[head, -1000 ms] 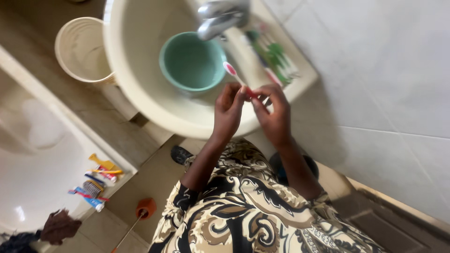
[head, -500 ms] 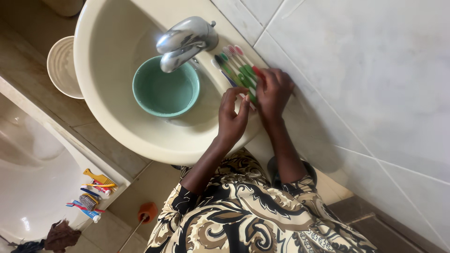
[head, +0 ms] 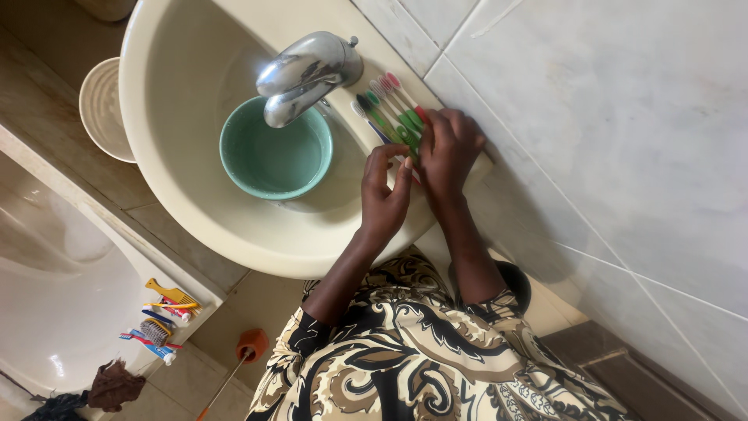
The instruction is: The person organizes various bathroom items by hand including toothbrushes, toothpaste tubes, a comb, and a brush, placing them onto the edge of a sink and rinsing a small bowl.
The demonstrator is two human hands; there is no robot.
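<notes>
right hand edged left | toothbrushes heads up-left (diagonal)

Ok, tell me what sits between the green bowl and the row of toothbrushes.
In the head view, the chrome tap stands between the green bowl and the toothbrushes, its spout reaching over the bowl's rim.

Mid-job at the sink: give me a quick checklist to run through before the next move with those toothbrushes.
1. Toothbrushes lined up on the sink ledge: ok.
2. Right hand resting on their handles: ok.
3. Left hand free of any object: cannot tell, fingers curl near the handles.
4. Green bowl sitting under the tap: ok.
5. Tap off, no stream visible: ok.
</notes>
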